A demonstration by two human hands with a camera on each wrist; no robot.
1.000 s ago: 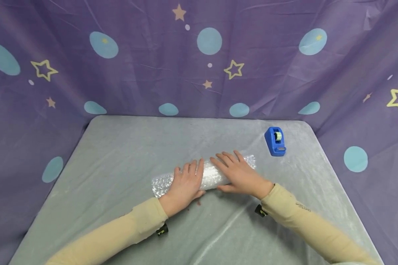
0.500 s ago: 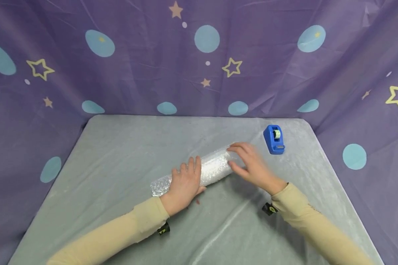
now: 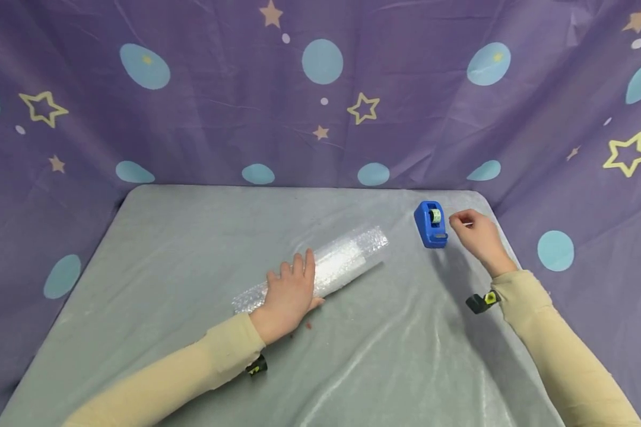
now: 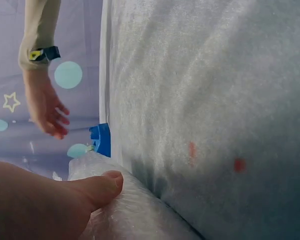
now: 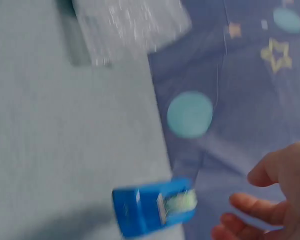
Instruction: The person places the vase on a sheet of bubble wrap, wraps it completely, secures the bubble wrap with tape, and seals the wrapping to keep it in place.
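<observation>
A roll of bubble wrap point(image 3: 347, 261) lies slanted across the middle of the table, its right end farther back. My left hand point(image 3: 288, 293) rests on its left half, fingers stretched over the top and thumb along the near side. In the left wrist view that thumb point(image 4: 107, 187) lies on the clear plastic. My right hand point(image 3: 479, 240) is raised just right of a blue tape dispenser point(image 3: 431, 235), its fingers loosely bent. From the right wrist view, thumb and fingers point(image 5: 260, 207) stand apart with nothing between them, near the dispenser's tape roll point(image 5: 180, 202).
Grey cloth covers the table point(image 3: 219, 225). Small reddish bits point(image 3: 308, 325) lie on it before the left hand. A purple curtain point(image 3: 208, 107) with stars and blue spots rises behind the table and at both sides.
My right hand has left the bubble wrap and moved right to beside the tape dispenser. The roll's right end has swung back; my left hand stays on it.
</observation>
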